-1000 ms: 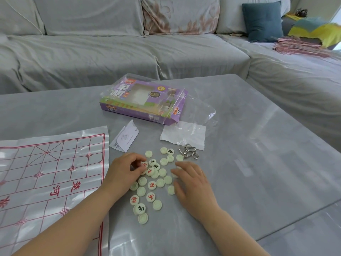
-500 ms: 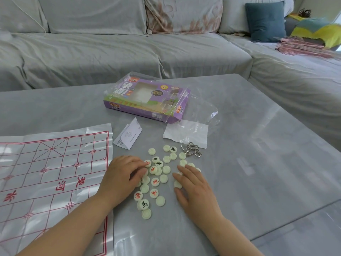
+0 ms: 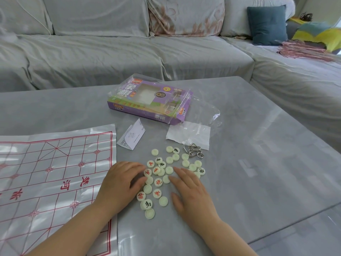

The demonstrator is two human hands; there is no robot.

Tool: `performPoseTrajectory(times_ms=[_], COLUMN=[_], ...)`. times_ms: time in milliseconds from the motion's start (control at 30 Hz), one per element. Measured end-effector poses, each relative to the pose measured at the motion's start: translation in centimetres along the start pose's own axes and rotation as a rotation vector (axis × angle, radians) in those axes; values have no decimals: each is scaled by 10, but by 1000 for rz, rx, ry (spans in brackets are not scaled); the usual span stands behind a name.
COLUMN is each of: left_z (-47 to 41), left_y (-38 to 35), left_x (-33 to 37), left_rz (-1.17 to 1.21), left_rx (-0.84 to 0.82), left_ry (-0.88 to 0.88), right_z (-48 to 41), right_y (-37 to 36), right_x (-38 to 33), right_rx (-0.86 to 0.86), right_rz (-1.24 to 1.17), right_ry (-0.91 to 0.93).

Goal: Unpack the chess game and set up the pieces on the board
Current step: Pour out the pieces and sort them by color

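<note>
Head view: the grey table [image 3: 258, 145] carries everything. The chess pieces [image 3: 158, 182], small pale discs, lie in a loose cluster on the bare table near its front edge, just right of the board sheet [image 3: 55, 172]. Some pieces show red or black characters, and many show a blank face. The board sheet is glossy plastic with a red grid, lying flat at the left with creases in it, and the left forearm lies across its lower right corner.

The left hand [image 3: 120, 183] is at the left edge of the cluster with its fingers bent. The fingertips touch the red-marked pieces there and the thumb is beside a blank one. I cannot tell whether it grips a piece or only touches them. The right hand [image 3: 190, 191] lies flat and released at the right side of the cluster, palm down, with straight fingers resting on a few pieces.

The purple game box [image 3: 149, 100] sits behind the pieces towards mid-table, inside a torn clear wrap [image 3: 208, 111] that trails off to its right. A folded leaflet [image 3: 132, 136] lies between the box and the board sheet. A small empty plastic bag [image 3: 188, 134] lies flat in front of the box. A metal wire puzzle [image 3: 193, 153] sits at the bag's front edge, just beside the farthest pieces.

Behind the table is a grey covered sofa [image 3: 110, 52] with a blue cushion [image 3: 267, 24] at the right.
</note>
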State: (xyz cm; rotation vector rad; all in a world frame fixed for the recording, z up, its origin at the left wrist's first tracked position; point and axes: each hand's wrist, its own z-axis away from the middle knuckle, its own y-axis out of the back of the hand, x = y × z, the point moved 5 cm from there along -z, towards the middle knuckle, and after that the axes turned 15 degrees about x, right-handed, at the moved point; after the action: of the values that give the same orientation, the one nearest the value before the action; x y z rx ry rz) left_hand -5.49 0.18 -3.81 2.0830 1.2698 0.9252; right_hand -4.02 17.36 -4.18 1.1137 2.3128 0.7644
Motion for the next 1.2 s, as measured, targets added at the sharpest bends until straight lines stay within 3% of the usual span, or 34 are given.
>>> performPoseTrajectory(times_ms=[100,200,433,600,700,800,867,933,1033,1200], left_z=[1,1,-5,-9,-11,-11,-15,-19,-19,-23], left_y=[-4,-4,-2,-3,-1,0,-2,-6,-13,-5], left_x=[1,-2,-7,-5,2,4,3,4,3,11], left_rz=[-6,-10,-23,84,110,118,134,97,18,18], left_rx=[-15,-26,-92,-88,-92,-81,-94,-214,-320,-146], left_ry=[-17,-21,21,87,33,-12,72,182,181,28], right_z=[-1,-5,-19,-28,-28,-25,-25,-24,-24,-23], right_y=[-11,-18,-13,-28,-32,-29,-26,-24,-21,-18], right_x=[-23,-22,-2,-16,-17,-8,-3,2,6,5], right_rx=[-103,-192,-19,-236,-265,-217,-164,-97,-17,41], right_rz=[-35,19,-101,-18,6,37,55,44,3,-70], right_ry=[119,109,26,47,29,16,13,17,-8,-31])
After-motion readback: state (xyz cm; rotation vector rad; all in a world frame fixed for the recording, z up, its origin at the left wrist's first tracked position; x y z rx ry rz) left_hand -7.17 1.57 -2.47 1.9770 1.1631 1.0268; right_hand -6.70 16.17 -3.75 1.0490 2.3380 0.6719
